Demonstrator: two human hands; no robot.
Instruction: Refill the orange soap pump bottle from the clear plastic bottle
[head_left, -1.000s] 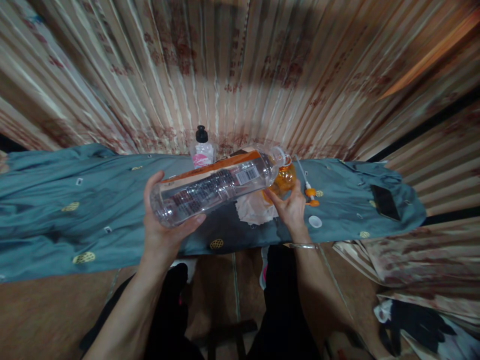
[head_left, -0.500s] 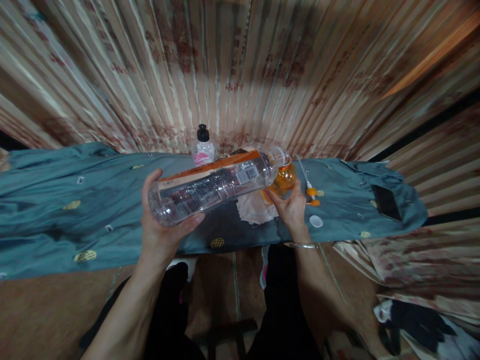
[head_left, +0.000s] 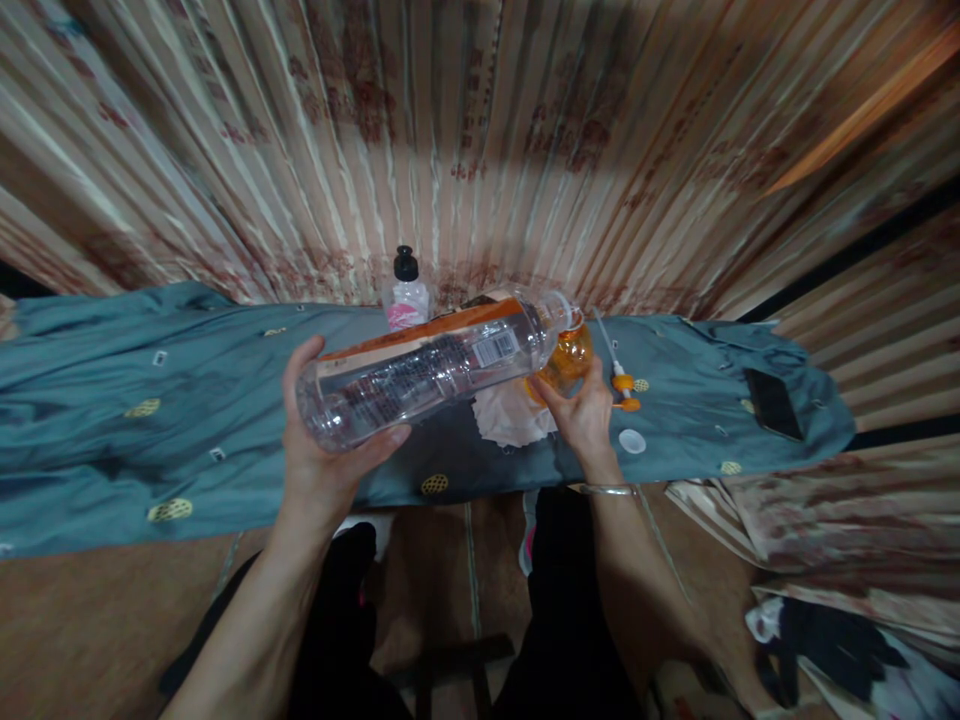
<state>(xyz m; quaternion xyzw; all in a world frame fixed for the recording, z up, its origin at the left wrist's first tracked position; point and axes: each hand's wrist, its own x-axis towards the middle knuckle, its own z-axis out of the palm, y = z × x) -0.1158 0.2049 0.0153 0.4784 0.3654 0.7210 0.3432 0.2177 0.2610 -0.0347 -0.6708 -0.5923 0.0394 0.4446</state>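
Note:
My left hand point(head_left: 326, 455) is wrapped round the base of a large clear plastic bottle point(head_left: 420, 375) with an orange-edged label and a barcode. The bottle lies tilted nearly level, its uncapped mouth to the right, over an orange transparent bottle point(head_left: 566, 360). Around that smaller bottle the fingers of my right hand point(head_left: 581, 415) are closed, steadying it. Whether liquid passes between the two mouths I cannot make out. Just right of my right hand lies an orange pump top point(head_left: 624, 390) with a pale tube. A crumpled white cloth or tissue point(head_left: 514, 415) sits under the large bottle.
A small bottle with a black cap point(head_left: 407, 290) stands at the back of the cloth-covered table point(head_left: 247, 440). A white round cap point(head_left: 632, 441) lies near the front edge, and a black phone point(head_left: 772, 403) at the right end. A pleated curtain point(head_left: 450, 130) hangs behind.
Almost nothing differs. Both hands keep their hold, and the large bottle stays tilted over the orange one.

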